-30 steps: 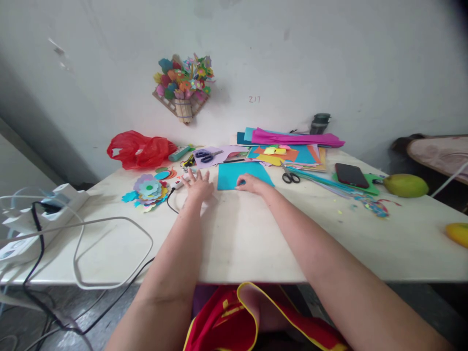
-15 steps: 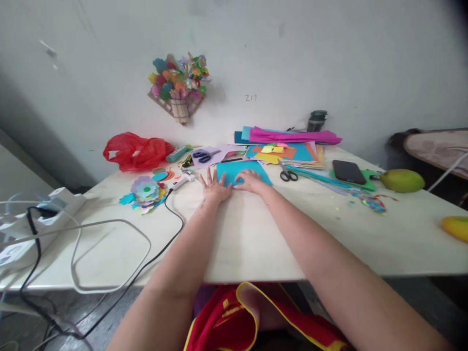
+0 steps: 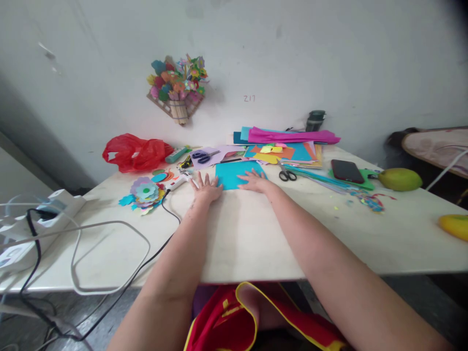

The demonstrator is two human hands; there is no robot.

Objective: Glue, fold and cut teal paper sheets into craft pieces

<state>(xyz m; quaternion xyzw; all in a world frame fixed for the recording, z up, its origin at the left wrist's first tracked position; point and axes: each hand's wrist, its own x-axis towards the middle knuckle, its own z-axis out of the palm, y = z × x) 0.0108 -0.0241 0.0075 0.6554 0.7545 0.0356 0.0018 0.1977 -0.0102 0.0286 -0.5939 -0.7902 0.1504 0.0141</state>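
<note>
A blue sheet of paper [image 3: 230, 176] lies flat on the white table in front of me. My left hand [image 3: 206, 186] rests at its left edge, fingers spread, partly on the tabletop. Across the sheet's right side lies my right hand [image 3: 255, 181], its fingers stretched out over the paper. A white glue gun [image 3: 176, 183] with a black cord is just left of my left hand. Black-handled scissors [image 3: 287, 174] lie to the right of the sheet, and dark blue scissors [image 3: 205, 156] sit on lilac paper behind it.
Layered paper flowers [image 3: 145, 191] and a red plastic bag [image 3: 135, 152] are on the left. Stacked coloured papers [image 3: 307, 152] lie at the back. A phone [image 3: 347, 171] and a green mango [image 3: 399, 179] are on the right. Cables run from a power strip [image 3: 44, 229].
My hands have moved apart, the left one slightly left and the right one slightly right. The right fingers have straightened, and more of the blue paper shows between the hands.
</note>
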